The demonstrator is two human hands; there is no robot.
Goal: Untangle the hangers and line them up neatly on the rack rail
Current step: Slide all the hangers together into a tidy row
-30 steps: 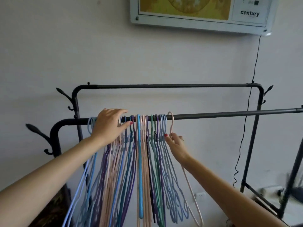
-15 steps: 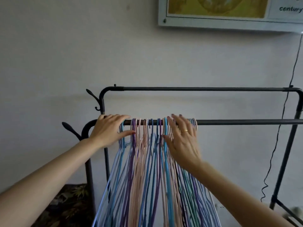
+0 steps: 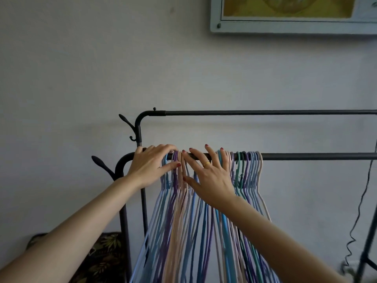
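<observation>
Though every one of the hangers (image 3: 247,174) hung hooked on the near rail (image 3: 318,156), spacing looked uneven; the left hand (image 3: 150,167) and right hand (image 3: 210,178) lay spread, gripping nothing.

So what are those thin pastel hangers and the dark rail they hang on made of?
The thin pastel hangers look like wire with a matte coloured plastic or rubbery coating: very slender, evenly tinted, no shine. I cannot confirm a metal core. The dark rack rail looks like painted or powder-coated metal tube: round, straight, dull charcoal finish, with a curved darker corner piece that could be plastic or metal.
</observation>
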